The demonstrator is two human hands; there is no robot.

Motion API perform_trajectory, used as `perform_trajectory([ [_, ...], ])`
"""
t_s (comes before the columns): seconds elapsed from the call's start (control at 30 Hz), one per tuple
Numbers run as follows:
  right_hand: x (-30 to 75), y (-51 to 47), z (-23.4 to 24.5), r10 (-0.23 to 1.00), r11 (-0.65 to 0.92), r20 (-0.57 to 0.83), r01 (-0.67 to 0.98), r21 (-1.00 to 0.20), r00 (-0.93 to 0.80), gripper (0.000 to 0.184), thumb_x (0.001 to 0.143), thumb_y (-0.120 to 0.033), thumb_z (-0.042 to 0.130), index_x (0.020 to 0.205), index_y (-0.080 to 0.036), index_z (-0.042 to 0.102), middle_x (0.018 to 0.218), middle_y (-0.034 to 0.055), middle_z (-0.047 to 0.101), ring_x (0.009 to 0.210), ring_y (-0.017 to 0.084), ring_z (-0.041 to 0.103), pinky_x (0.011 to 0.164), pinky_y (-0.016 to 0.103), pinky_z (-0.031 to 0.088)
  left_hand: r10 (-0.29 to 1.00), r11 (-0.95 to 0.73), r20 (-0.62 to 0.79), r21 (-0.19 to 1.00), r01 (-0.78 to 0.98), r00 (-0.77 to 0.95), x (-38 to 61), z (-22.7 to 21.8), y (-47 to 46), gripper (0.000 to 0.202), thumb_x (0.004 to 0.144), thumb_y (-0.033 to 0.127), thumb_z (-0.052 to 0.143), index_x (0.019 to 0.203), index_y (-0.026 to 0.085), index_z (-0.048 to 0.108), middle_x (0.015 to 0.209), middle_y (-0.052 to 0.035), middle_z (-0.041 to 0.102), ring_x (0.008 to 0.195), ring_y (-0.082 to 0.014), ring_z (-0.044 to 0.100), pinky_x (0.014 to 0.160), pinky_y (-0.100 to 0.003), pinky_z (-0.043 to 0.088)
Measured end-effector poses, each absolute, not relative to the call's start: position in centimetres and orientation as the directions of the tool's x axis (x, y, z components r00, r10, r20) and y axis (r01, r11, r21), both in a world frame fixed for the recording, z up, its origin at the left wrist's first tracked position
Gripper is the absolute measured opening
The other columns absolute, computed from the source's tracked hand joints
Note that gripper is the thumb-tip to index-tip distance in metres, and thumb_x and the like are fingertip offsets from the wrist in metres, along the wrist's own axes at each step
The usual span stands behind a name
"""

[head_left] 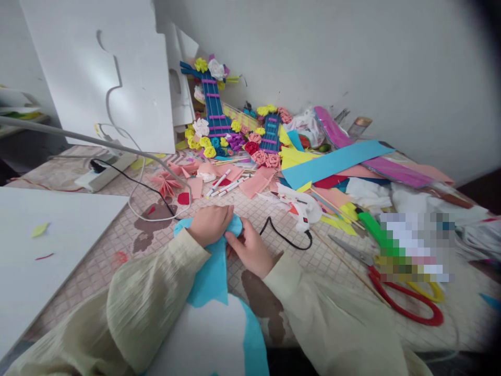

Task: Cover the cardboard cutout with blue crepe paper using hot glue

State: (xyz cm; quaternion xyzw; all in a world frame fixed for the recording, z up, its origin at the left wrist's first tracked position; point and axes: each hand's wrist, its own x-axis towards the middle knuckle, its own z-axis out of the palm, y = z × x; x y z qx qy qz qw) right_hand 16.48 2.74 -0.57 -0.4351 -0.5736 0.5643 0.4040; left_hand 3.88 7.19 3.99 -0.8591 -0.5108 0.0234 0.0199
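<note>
One blue-and-white cutout (211,295) lies over the tabletop's (104,261) near side; the left hand (212,224) has its grip closed over the blue far end, the right hand (252,246) pinching its edge.

Between the table's (94,271) middle and its front edge, the left hand (209,225) curls over the light-blue top of a blue-and-white cutout (211,277), while the right hand (253,249) pinches that top's right side with its fingers. A white glue gun (301,211) lies right of the table's middle, and red-handled scissors (403,303) lie toward the front right corner. Two flower-trimmed guitars, one larger (214,104) and one smaller (271,133), stand near the back edge.
</note>
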Motion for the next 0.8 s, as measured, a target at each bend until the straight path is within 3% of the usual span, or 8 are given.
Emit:
perform_trajectory([
  [0.13,16.5,2.8,-0.1,0.955,-0.016,-0.042,0.089,-0.996,-0.293,0.024,0.08,-0.041,0.053,0.091,-0.024,0.04,0.053,-0.006,0.053,0.045,0.014,0.056,0.046,0.025,0.047,0.873,-0.487,-0.038,-0.104,0.867,0.486,3.8,3.8,7.2,0.034,0.09,0.021,0.026,0.102,0.009,0.056,0.087,-0.016,0.064,0.078,-0.0258,0.062,0.063,-0.036,0.045],
  [0.27,19.6,2.3,2.9,0.961,0.023,-0.084,0.377,-0.926,-0.265,0.039,0.084,-0.055,0.038,0.077,-0.02,0.052,0.055,0.0,0.057,0.038,0.011,0.05,0.039,0.024,0.036,0.879,-0.476,-0.029,-0.09,0.875,0.475,3.6,3.9,7.4,0.034,0.091,0.023,0.025,0.099,0.009,0.056,0.084,-0.0155,0.064,0.078,-0.0268,0.062,0.062,-0.035,0.045],
  [0.33,22.6,2.3,4.6,0.997,-0.043,-0.066,0.475,-0.879,-0.032,0.055,0.084,-0.062,0.025,0.068,-0.019,0.055,0.049,0.0015,0.055,0.035,0.012,0.046,0.039,0.025,0.034,0.893,-0.449,-0.006,-0.076,0.89,0.45,3.5,3.9,7.4,0.037,0.091,0.024,0.023,0.093,0.009,0.057,0.08,-0.0158,0.064,0.076,-0.0263,0.062,0.061,-0.035,0.045],
  [0.4,25.8,3.0,5.5,0.952,-0.073,0.141,0.648,-0.758,0.272,0.059,0.085,-0.061,0.02,0.063,-0.019,0.054,0.052,0.0046,0.055,0.045,0.015,0.052,0.047,0.027,0.037,0.899,-0.435,0.018,-0.082,0.897,0.438,3.4,3.9,7.5,0.038,0.092,0.024,0.022,0.091,0.008,0.057,0.079,-0.0158,0.064,0.075,-0.025,0.062,0.062,-0.034,0.045],
  [0.43,27.2,3.5,5.6,0.931,-0.11,0.196,0.749,-0.653,0.308,0.059,0.085,-0.06,0.02,0.059,-0.019,0.053,0.055,0.0073,0.057,0.052,0.017,0.055,0.051,0.028,0.038,0.898,-0.437,0.025,-0.088,0.895,0.44,3.4,3.9,7.5,0.038,0.092,0.024,0.022,0.092,0.008,0.056,0.079,-0.0158,0.064,0.075,-0.0244,0.062,0.062,-0.033,0.045],
  [0.57,30.5,5.8,3.8,0.958,-0.21,0.122,0.923,-0.323,0.261,0.053,0.082,-0.057,0.033,0.051,-0.019,0.052,0.061,0.0141,0.061,0.068,0.025,0.059,0.057,0.031,0.036,0.895,-0.441,0.024,-0.097,0.892,0.445,3.1,3.7,7.7,0.038,0.093,0.023,0.022,0.093,0.007,0.057,0.08,-0.0161,0.064,0.077,-0.0254,0.062,0.064,-0.035,0.046],
  [0.67,31.1,6.6,2.3,0.969,-0.191,0.09,0.929,-0.316,0.229,0.041,0.075,-0.053,0.048,0.053,-0.018,0.054,0.06,0.0118,0.061,0.068,0.024,0.058,0.057,0.03,0.034,0.889,-0.453,0.036,-0.088,0.887,0.457,2.8,3.8,7.9,0.036,0.093,0.023,0.024,0.095,0.008,0.056,0.084,-0.0161,0.064,0.081,-0.0272,0.061,0.068,-0.038,0.046],
  [0.8,31.7,6.1,2.1,0.979,-0.155,0.07,0.921,-0.359,0.192,0.04,0.076,-0.046,0.049,0.046,-0.019,0.049,0.049,0.0054,0.055,0.061,0.02,0.055,0.053,0.028,0.032,0.898,-0.434,0.066,-0.041,0.9,0.436,2.2,4.1,8.3,0.038,0.094,0.023,0.021,0.091,0.01,0.057,0.084,-0.014,0.064,0.082,-0.0243,0.061,0.071,-0.035,0.046],
])
